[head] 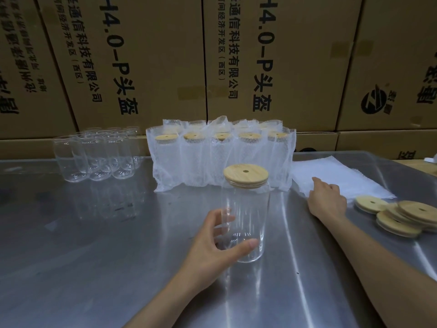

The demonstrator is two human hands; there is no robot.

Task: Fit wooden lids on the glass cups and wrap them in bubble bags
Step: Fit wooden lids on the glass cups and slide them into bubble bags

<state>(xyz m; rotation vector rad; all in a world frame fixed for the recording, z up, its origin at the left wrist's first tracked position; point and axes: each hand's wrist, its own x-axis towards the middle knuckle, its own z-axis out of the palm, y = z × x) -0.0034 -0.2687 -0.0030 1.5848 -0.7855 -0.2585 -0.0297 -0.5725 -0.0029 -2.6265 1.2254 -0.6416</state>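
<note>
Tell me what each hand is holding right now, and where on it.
The left hand grips the lidded glass cup round its lower body. The right hand holds nothing; it reaches onto the stack of bubble bags.

Clear glass, pale wood and white wrap on a grey counter (94, 233)

Pale tan wooden lid (246, 174) tops a clear glass cup (246, 216); bubble bags (340, 178) are white and dotted; brown cardboard boxes (142, 55) carry black printed lettering.
</note>
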